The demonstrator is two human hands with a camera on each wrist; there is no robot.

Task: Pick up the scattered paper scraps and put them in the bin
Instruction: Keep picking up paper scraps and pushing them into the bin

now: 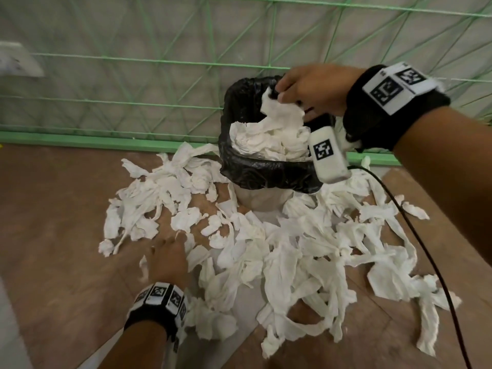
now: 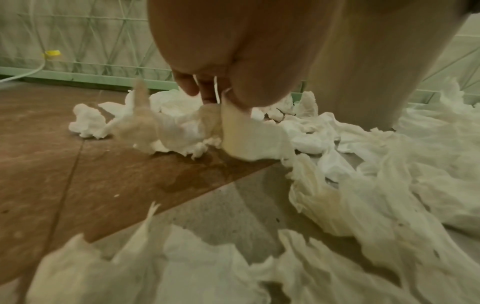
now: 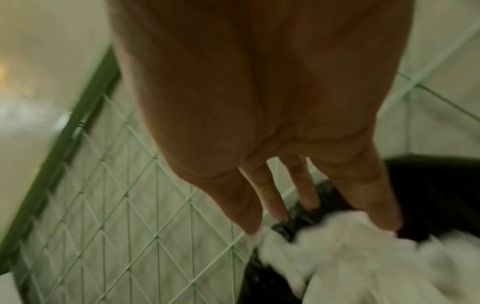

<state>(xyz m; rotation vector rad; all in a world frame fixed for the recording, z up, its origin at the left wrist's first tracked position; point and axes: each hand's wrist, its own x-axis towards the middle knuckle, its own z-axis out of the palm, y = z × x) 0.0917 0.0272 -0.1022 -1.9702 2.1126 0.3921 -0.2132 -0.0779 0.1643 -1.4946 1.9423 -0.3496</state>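
Observation:
Torn white paper scraps (image 1: 292, 257) lie in a wide heap on the floor around a small bin (image 1: 262, 201) lined with a black bag (image 1: 266, 171). The bin is heaped with scraps (image 1: 269, 139) up to its rim. My right hand (image 1: 278, 90) hovers over the bin's far rim with fingers straight, and its fingertips (image 3: 384, 222) touch the top scrap (image 3: 345, 246). My left hand (image 1: 175, 237) is low at the heap's left side. In the left wrist view, that left hand (image 2: 221, 96) curls its fingers and pinches a paper scrap (image 2: 244, 131) that rises from the floor.
A green wire-mesh fence (image 1: 133, 75) on a green base rail (image 1: 106, 141) stands right behind the bin. A black cable (image 1: 415, 235) runs from my right wrist across the scraps on the right. Bare brown floor (image 1: 53, 209) lies to the left, with a yellow-capped object (image 2: 52, 53) by the fence.

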